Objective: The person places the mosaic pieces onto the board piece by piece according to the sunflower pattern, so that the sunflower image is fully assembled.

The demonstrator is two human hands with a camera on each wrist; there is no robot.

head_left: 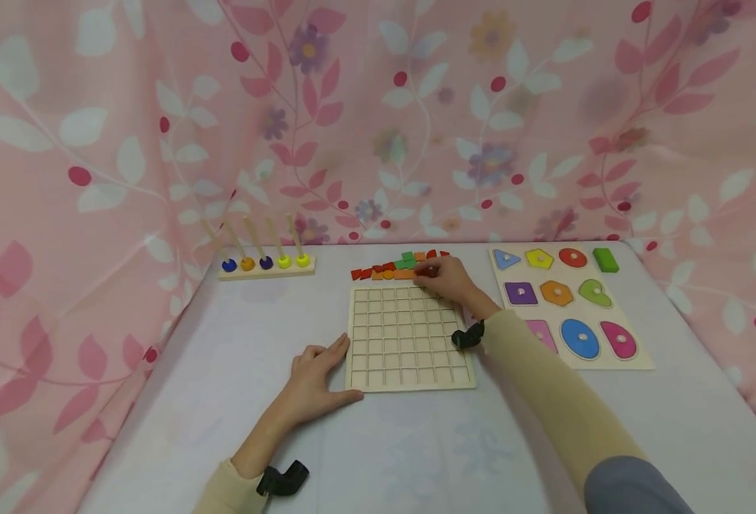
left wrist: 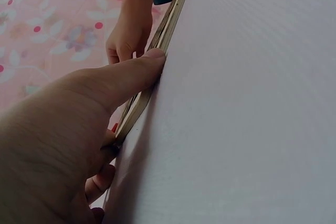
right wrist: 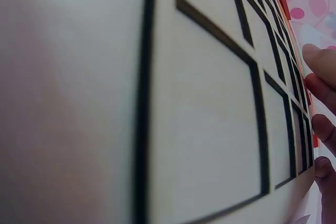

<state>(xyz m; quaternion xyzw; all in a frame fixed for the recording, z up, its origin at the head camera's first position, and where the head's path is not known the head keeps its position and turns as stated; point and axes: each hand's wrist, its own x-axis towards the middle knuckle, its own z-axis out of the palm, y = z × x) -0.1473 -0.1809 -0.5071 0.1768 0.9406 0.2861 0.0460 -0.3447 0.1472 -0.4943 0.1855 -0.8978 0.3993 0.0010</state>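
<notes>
The grid board (head_left: pixel 410 341) lies flat on the white worktop (head_left: pixel 255 321). It looks like thin wood, so I think it is stiff and light, and it could slide if someone bumps it. A good place to hold it is by its edges or a corner, with no fingers over the little squares.

The left hand (head_left: pixel 310 385) is spread wide at the board's near left corner. The thumb is at the near edge and a finger touches the left edge, so it could steady the board, but it is not wrapped round it.

The right hand (head_left: pixel 451 280) reaches over the board's far edge with its fingers bent down by the little pieces. I cannot tell if it has hold of one.

Just past the board's far edge are red pieces (head_left: pixel 356 274), orange pieces (head_left: pixel 405 274) and green pieces (head_left: pixel 407 258). They look hard, smooth and very light, so they may slip or scatter. I would pinch one by its sides with a thumb and a fingertip.
</notes>
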